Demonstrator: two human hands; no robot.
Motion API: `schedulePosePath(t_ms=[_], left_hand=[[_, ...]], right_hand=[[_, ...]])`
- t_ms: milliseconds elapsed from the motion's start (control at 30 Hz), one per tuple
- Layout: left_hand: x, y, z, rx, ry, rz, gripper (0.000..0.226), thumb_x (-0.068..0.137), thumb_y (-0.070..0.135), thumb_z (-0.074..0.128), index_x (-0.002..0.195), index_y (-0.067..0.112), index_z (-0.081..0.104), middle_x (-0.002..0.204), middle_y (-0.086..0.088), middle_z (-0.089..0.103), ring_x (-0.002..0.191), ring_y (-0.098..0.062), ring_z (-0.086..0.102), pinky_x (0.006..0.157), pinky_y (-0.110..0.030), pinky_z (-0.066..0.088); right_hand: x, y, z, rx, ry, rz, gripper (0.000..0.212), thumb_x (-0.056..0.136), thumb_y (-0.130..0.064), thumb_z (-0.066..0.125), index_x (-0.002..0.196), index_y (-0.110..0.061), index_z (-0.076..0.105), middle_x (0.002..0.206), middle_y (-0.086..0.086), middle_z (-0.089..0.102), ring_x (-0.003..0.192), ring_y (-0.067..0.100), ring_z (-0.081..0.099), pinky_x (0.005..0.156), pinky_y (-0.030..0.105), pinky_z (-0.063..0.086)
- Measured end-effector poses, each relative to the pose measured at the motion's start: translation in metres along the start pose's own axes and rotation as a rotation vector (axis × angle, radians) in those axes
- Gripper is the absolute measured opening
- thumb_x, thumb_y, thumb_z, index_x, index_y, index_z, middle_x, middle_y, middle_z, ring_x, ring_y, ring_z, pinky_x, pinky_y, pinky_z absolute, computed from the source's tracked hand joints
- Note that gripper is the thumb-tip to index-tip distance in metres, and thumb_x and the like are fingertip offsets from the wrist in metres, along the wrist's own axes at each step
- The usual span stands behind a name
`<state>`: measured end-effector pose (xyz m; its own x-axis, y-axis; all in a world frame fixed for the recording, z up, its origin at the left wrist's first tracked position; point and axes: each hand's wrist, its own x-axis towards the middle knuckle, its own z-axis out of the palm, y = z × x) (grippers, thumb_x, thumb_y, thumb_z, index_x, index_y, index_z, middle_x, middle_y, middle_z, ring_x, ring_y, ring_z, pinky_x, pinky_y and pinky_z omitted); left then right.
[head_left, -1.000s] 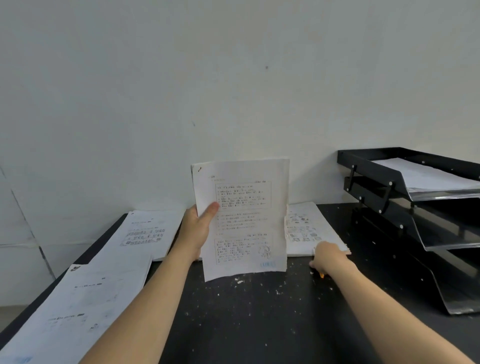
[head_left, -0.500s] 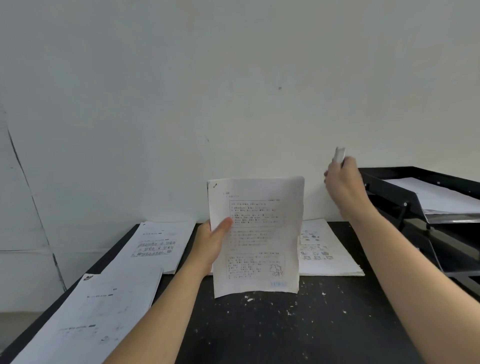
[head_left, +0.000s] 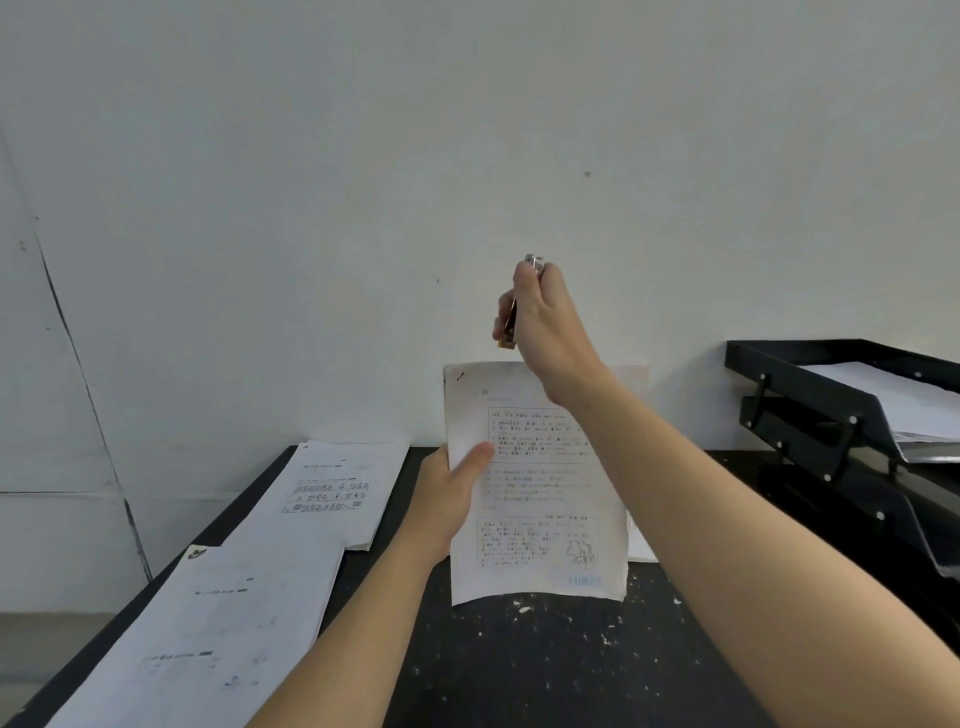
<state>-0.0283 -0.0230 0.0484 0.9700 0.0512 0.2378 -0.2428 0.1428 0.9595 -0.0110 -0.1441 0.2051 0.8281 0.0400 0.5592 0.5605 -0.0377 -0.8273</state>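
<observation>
held sheet (head_left: 540, 499) print blurred, table sheets (head_left: 332, 488) likewise, nothing legible

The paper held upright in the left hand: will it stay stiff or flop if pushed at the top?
Likely light: the left hand holds the paper up by one side edge. It stands nearly flat, so perhaps several sheets, somewhat stiff. A push at the free top corner would probably bend it.

Office desk, stacked black paper trays (head_left: 810, 410), printed sheets (head_left: 291, 525), plain wall (head_left: 363, 156)
</observation>
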Motion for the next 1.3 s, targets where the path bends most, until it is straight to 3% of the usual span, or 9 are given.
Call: schedulePosePath(t_ms=[133,300,400,500,667,833,1033,1167,1300], left_hand=[[0.001,-0.002,-0.003,-0.006,-0.019,0.002,0.015,0.102,0.025,0.059,0.114,0.024,0.068,0.104,0.007,0.079,0.095,-0.01,0.075,0.072,-0.022,0.059],[0.006,-0.005,-0.005,0.02,-0.026,-0.009,0.021,0.101,0.029,0.06,0.119,0.022,0.068,0.109,0.004,0.078,0.101,-0.015,0.074,0.088,-0.038,0.06],[0.008,-0.007,-0.005,0.013,-0.016,-0.019,0.021,0.101,0.029,0.061,0.119,0.021,0.069,0.109,0.004,0.078,0.102,-0.016,0.074,0.09,-0.04,0.059],[0.008,-0.008,-0.005,0.024,-0.018,-0.017,0.022,0.101,0.03,0.061,0.119,0.022,0.069,0.11,0.004,0.078,0.102,-0.015,0.074,0.089,-0.038,0.059],[0.007,-0.008,-0.006,0.012,-0.029,-0.018,0.024,0.101,0.029,0.061,0.122,0.019,0.068,0.111,0.003,0.077,0.102,-0.016,0.074,0.085,-0.034,0.06],[0.006,-0.007,-0.005,-0.003,-0.026,-0.019,0.022,0.101,0.028,0.06,0.119,0.019,0.069,0.109,0.003,0.078,0.101,-0.015,0.075,0.082,-0.032,0.06],[0.005,-0.005,-0.005,0.007,-0.017,-0.032,0.022,0.101,0.029,0.06,0.118,0.019,0.069,0.107,0.004,0.078,0.098,-0.013,0.075,0.078,-0.028,0.06],[0.004,-0.006,-0.005,0.025,-0.031,-0.037,0.024,0.102,0.032,0.059,0.119,0.019,0.069,0.108,0.002,0.078,0.1,-0.017,0.075,0.088,-0.039,0.06],[0.004,-0.006,-0.006,0.006,-0.036,-0.029,0.025,0.102,0.031,0.058,0.12,0.016,0.069,0.107,-0.001,0.078,0.099,-0.017,0.075,0.084,-0.036,0.06]], right_hand=[[0.004,0.008,0.011,-0.155,-0.067,-0.006,0.032,0.111,-0.042,0.025,0.109,-0.016,0.042,0.095,0.005,0.055,0.075,0.018,0.065,0.085,0.044,0.052],[0.008,0.01,0.016,-0.265,-0.139,0.015,0.026,0.109,-0.043,0.035,0.1,-0.022,0.046,0.09,0.004,0.058,0.077,0.021,0.077,0.083,0.045,0.053],[0.011,0.008,0.02,-0.306,-0.135,0.011,0.03,0.108,-0.042,0.039,0.11,-0.014,0.05,0.091,0.001,0.055,0.082,0.019,0.078,0.078,0.044,0.055],[0.011,0.005,0.023,-0.295,-0.081,-0.015,0.029,0.108,-0.041,0.044,0.114,-0.013,0.05,0.086,-0.003,0.053,0.082,0.018,0.078,0.062,0.028,0.05],[0.012,0.013,0.024,-0.381,-0.109,0.002,0.034,0.104,-0.046,0.053,0.115,-0.014,0.052,0.087,0.007,0.065,0.076,0.02,0.076,0.071,0.04,0.056],[0.012,0.015,0.022,-0.483,-0.053,-0.043,0.032,0.107,-0.044,0.042,0.103,-0.012,0.045,0.089,0.008,0.07,0.07,0.016,0.063,0.064,0.036,0.046],[0.004,0.026,0.027,-0.604,-0.032,-0.152,0.043,0.106,-0.056,0.037,0.11,-0.014,0.043,0.08,0.012,0.07,0.073,0.035,0.067,0.071,0.053,0.056],[0.0,0.03,0.03,-0.637,0.002,-0.237,0.037,0.108,-0.051,0.039,0.106,-0.014,0.041,0.075,0.013,0.067,0.068,0.035,0.063,0.065,0.05,0.051],[-0.004,0.036,0.033,-0.63,0.051,-0.275,0.039,0.109,-0.046,0.039,0.111,-0.008,0.047,0.069,0.008,0.061,0.066,0.033,0.059,0.06,0.045,0.042]])
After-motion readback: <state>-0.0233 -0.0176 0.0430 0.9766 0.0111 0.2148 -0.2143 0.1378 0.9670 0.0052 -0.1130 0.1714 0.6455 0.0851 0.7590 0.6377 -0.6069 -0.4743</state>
